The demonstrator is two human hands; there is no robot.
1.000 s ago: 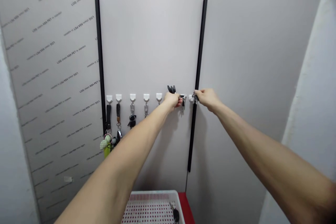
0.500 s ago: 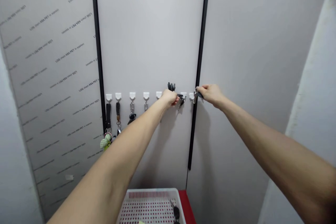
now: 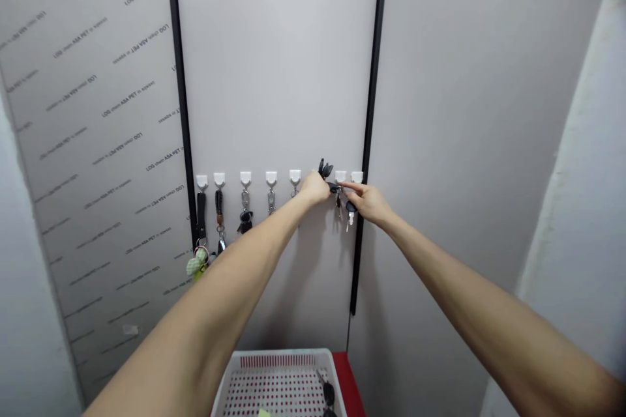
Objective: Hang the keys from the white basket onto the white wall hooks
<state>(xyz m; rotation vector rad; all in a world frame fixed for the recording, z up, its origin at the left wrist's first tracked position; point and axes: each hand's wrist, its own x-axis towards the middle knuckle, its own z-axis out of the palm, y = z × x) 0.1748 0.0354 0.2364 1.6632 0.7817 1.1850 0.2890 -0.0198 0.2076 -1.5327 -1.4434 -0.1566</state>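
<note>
My left hand (image 3: 315,187) is closed around a bunch of keys; their black heads (image 3: 325,168) stick up above the fingers. Part of the bunch reaches towards the second white hook from the right (image 3: 341,176), where metal keys (image 3: 338,205) dangle. My right hand (image 3: 370,203) is beside them, its index finger stretched to that hook and its thumb apart below. A black-headed key (image 3: 351,208) hangs at the right thumb, under the rightmost hook (image 3: 357,177); what bears it is hidden.
More white hooks line the panel leftwards, holding a black strap (image 3: 201,215), a braided fob (image 3: 220,205) and keys (image 3: 245,218). Black vertical handles (image 3: 374,91) flank the panel. Below stands a white perforated basket (image 3: 281,358) with dark-headed keys (image 3: 328,394), on a red surface (image 3: 348,384).
My right hand has moved left and slightly down from the rightmost hook, and its index finger now points at the neighbouring hook. My left hand has shifted slightly, still with the keys.
</note>
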